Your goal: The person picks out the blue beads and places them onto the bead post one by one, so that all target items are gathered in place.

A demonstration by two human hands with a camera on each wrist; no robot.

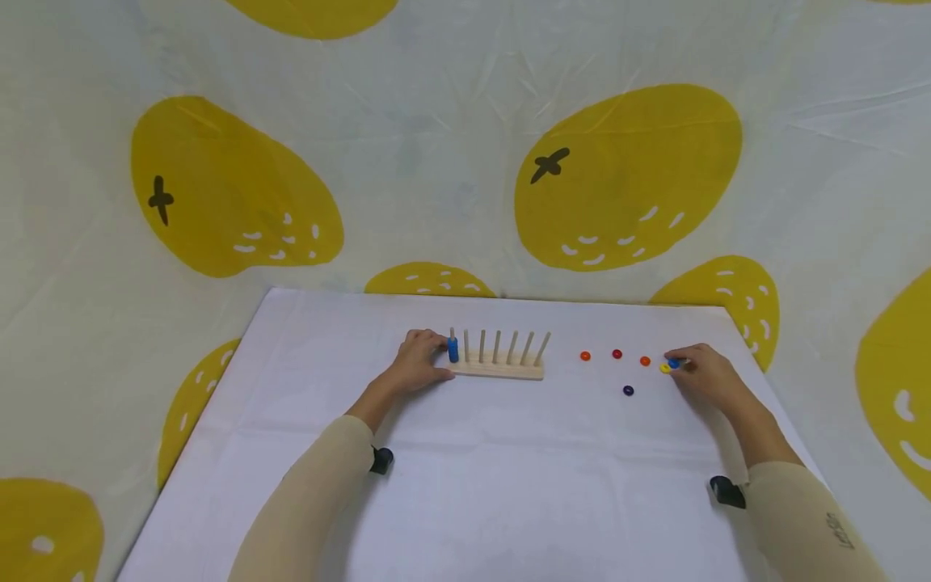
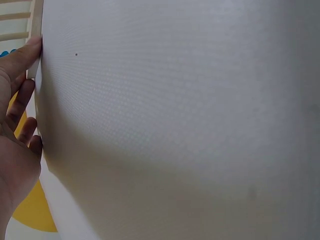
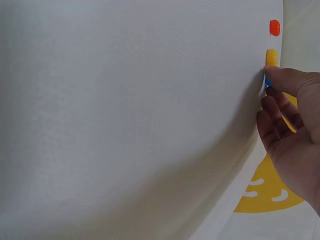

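Observation:
A wooden peg rack (image 1: 502,371) stands on the white table, its pegs upright in a row. Several blue rings (image 1: 453,350) are stacked on its leftmost peg. My left hand (image 1: 419,361) grips the left end of the rack, thumb at the front edge and fingers behind. In the left wrist view, the thumb presses on the base (image 2: 36,20). Off to the right, my right hand (image 1: 707,373) pinches a blue ring (image 1: 674,364) between thumb and fingers, down at the table. Touching or very near that ring is a yellow ring (image 3: 271,57).
Between the rack and my right hand lie an orange ring (image 1: 585,356), a red ring (image 1: 617,354), another orange ring (image 1: 645,361) and a dark blue ring (image 1: 629,390). Behind the white table (image 1: 509,477) hangs a cloth (image 1: 429,186) with yellow fruit prints.

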